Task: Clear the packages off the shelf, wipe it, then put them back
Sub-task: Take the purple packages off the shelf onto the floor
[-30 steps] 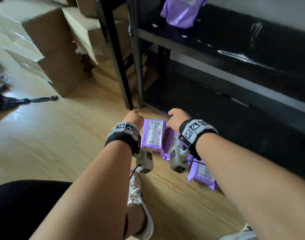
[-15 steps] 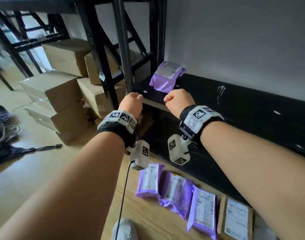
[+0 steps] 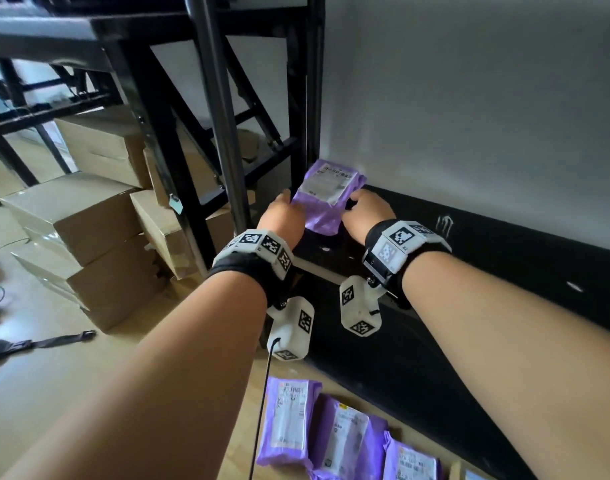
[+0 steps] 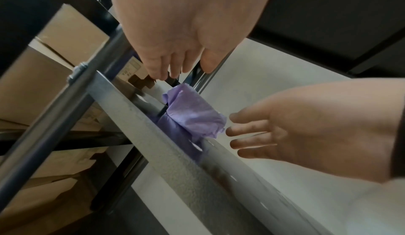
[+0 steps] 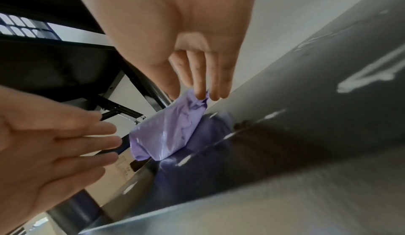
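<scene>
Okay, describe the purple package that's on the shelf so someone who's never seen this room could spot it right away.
Find the black metal shelf against the grey wall. At its left end, in the corner by the upright post, lies a purple package with a white label. It alone sits on the shelf; the other purple packages lie on the floor.

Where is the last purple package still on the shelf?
Head view: the purple package lies at the black shelf's left end, by the wall, between the left hand and right hand.

The head camera is looking down over both forearms at the black shelf (image 3: 504, 244). Each wrist camera is peering up along its palm from below, close in, both sharing the purple package (image 4: 195, 115).
</scene>
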